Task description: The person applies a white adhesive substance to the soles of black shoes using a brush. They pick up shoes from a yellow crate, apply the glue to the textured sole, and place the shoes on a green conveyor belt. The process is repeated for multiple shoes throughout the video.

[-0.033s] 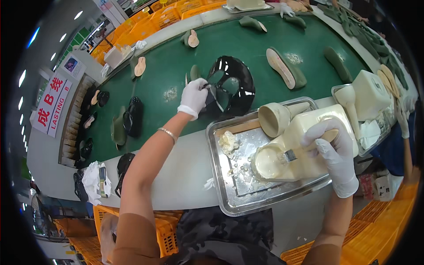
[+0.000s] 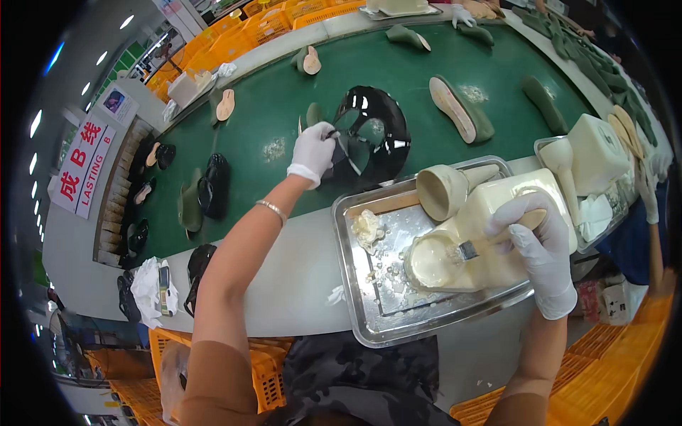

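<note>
Brush [image 2: 490, 241]: held in our right hand [image 2: 543, 248], handle across the gloved palm, bristle end dipped in the open mouth of the glue pot [image 2: 433, 261].

Belt [image 2: 284, 121]: green, curving across the far side of the bench [image 2: 298, 263]; carries shoe soles and uppers well apart from one another.

Tray [image 2: 362, 312]: steel, on the bench just before us, spattered with pale glue lumps; bears the glue pot, a cream jug [image 2: 497, 213] and a funnel [image 2: 444, 190] lying on its side.

Black shoe part [image 2: 376, 135]: glossy, on the belt beyond the tray. Our left hand [image 2: 312, 150], gloved, arm stretched out, has its grip closed on the near edge of it; exactly how much the fingers pinch we cannot tell.

Soles [image 2: 455, 106]: tan and olive, scattered further along the belt.

Risks, as we judge them: glue could drip from the brush onto the bench or belt if it crosses the gap overloaded; the outstretched left hand holds by an edge only, so the black part could slip or drag; the funnel could roll if the tray is knocked.
</note>
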Motion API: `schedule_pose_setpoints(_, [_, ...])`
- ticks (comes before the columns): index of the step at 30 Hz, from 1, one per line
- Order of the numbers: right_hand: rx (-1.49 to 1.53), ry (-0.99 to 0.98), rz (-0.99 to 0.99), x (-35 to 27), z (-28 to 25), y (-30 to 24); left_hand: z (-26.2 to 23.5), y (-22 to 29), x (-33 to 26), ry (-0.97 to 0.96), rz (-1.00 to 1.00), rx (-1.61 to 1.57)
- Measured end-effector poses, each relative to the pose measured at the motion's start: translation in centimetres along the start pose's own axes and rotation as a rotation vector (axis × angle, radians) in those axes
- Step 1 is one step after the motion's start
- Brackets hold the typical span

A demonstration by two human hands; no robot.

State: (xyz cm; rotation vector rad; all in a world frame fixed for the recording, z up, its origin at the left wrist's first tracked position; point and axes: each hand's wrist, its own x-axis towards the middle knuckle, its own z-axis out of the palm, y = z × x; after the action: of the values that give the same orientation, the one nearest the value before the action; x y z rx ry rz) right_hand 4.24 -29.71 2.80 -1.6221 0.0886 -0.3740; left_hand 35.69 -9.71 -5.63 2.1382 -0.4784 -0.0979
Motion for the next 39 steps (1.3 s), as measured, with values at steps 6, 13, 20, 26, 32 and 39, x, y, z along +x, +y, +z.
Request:
schedule_pose_setpoints(6, [-0.022,0.033,0.01,-0.1,0.3,0.0,0.8,-1.4,4.0,0.009,-0.124,-0.023])
schedule_pose_setpoints(13, [-0.056,0.044,0.024,-0.1,0.2,-0.1,1.5,-2.8,5.5,0.006,-0.192,0.088])
schedule_pose_setpoints(20, [-0.023,0.035,-0.009,0.1,0.3,-0.1,-0.9,-1.4,2.1,-0.031,-0.153,-0.029])
schedule_pose_setpoints(26, [-0.064,0.028,-0.053,0.1,0.5,0.1,-9.5,-3.6,-7.9,-0.198,-0.077,-0.091])
schedule_pose_setpoints(32, [-0.13,0.069,-0.09,-0.3,0.7,0.0,-22.6,-8.3,-19.4,0.107,0.11,0.288])
schedule_pose_setpoints(39, [-0.141,0.031,-0.096,0.4,0.7,0.3,-28.0,-11.6,-29.3,-0.031,-0.191,0.444])
